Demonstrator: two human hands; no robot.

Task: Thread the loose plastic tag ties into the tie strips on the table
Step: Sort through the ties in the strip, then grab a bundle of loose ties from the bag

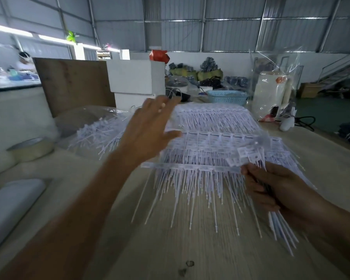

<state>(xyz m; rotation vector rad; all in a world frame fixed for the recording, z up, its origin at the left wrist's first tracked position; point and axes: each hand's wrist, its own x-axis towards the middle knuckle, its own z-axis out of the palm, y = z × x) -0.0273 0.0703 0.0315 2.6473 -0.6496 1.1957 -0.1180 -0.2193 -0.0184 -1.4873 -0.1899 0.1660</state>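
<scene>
Rows of white tie strips (210, 142) lie stacked across the wooden table (170, 239), their thin tails pointing toward me. The nearest strip (190, 167) runs from mid-table to my right hand. A heap of loose white tag ties (101, 132) lies on clear plastic at the left. My left hand (150, 128) hovers over the table between the heap and the strips, fingers spread, holding nothing. My right hand (271, 188) grips a bundle of ties (248, 154), heads up, tails sticking out below the palm.
A tape roll (31, 148) sits at the left edge, a grey roll (10, 207) nearer me. Behind the strips stand a brown board (73, 85), white foam boxes (135, 77), a blue basket (226, 96) and a plastic-wrapped white bag (271, 93). A person sits far left.
</scene>
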